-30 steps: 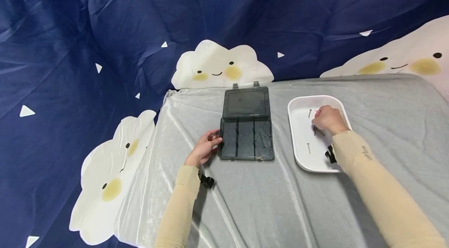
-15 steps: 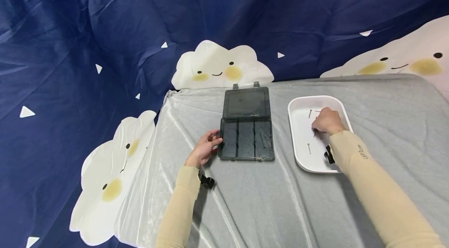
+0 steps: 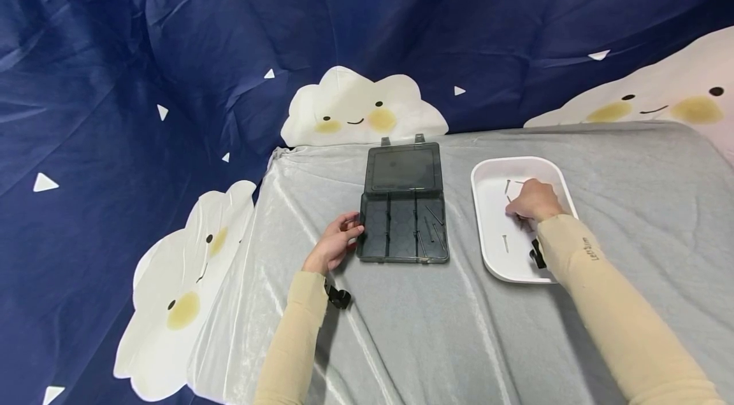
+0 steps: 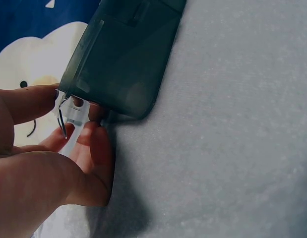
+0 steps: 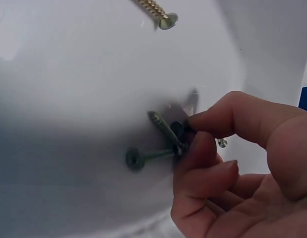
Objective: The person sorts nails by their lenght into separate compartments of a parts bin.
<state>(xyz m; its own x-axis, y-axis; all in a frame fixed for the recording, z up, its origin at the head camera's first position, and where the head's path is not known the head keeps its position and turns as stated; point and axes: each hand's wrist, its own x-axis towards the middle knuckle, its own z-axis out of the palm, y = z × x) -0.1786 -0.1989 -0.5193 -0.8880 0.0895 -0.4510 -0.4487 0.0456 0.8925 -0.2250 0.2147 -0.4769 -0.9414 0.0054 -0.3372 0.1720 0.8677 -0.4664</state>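
A dark translucent compartment box (image 3: 401,227) lies with its lid folded back, several screws (image 3: 434,227) in its right-hand compartment. At its left edge my left hand (image 3: 334,242) holds on, thumb on the near corner and fingers at the side wall. My right hand (image 3: 536,200) reaches down into the white tray (image 3: 486,252). In the right wrist view its thumb and index finger (image 5: 220,119) pinch at a small cluster of screws; one screw (image 5: 163,128) points up out of it, and another (image 5: 136,158) shows its head. The fingertips partly hide the cluster.
Loose screws lie elsewhere in the tray, one screw (image 3: 505,243) toward the near left and another (image 3: 507,186) at the back. A grey cloth (image 3: 401,328) covers the table, and a blue curtain (image 3: 229,23) with cloud prints hangs behind and to the left.
My right hand has shifted slightly toward me inside the tray, its fingertips working among the screws, whose positions there have changed. My left hand and the box stay in place.
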